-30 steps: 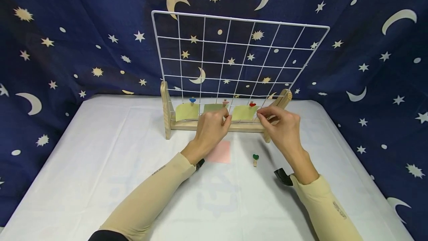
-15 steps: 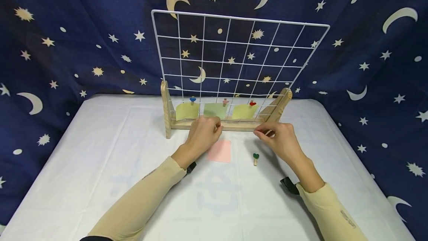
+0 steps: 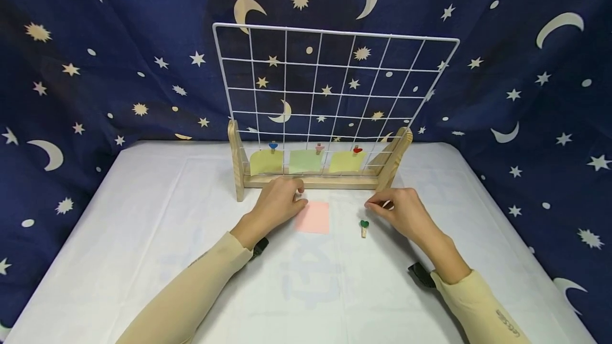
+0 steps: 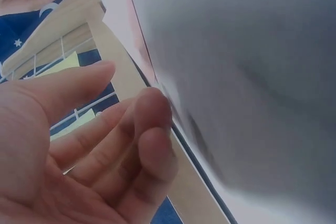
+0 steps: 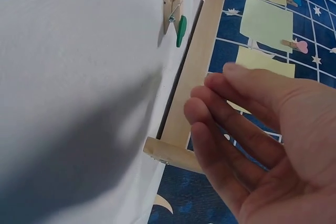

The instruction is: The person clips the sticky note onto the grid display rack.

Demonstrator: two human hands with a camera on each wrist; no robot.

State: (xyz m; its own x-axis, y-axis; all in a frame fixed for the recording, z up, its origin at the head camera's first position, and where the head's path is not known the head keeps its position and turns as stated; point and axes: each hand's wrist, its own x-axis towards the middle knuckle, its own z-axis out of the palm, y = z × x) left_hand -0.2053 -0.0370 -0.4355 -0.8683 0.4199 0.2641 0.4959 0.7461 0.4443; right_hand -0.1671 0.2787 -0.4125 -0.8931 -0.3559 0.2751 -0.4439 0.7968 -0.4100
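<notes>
My left hand (image 3: 274, 203) is low over the table beside the upper left corner of a pink sticky note (image 3: 315, 220). In the left wrist view its thumb stands apart from loosely bent fingers (image 4: 153, 153), with nothing between them. To the right, my right hand (image 3: 401, 211) hovers just above a small wooden clothespin (image 5: 172, 9) with a green heart, lying on the cloth. That hand's fingers (image 5: 220, 153) are bent and hold nothing. Behind both hands, a yellow note (image 3: 265, 162), a pale green note (image 3: 306, 162) and another yellow note (image 3: 346, 162) hang on a white wire grid (image 3: 336, 93).
Heart clothespins in blue (image 3: 273, 146), pink (image 3: 319, 148) and red (image 3: 357, 150) clip the notes along the grid's lower part. A wooden stand (image 3: 315, 181) carries the grid on the white tablecloth (image 3: 191, 211). Dark blue star-patterned fabric (image 3: 158, 36) hangs behind.
Both hands have come down from the grid toward the table. The left has moved left and toward the pink note; the right has lowered toward the green clothespin.
</notes>
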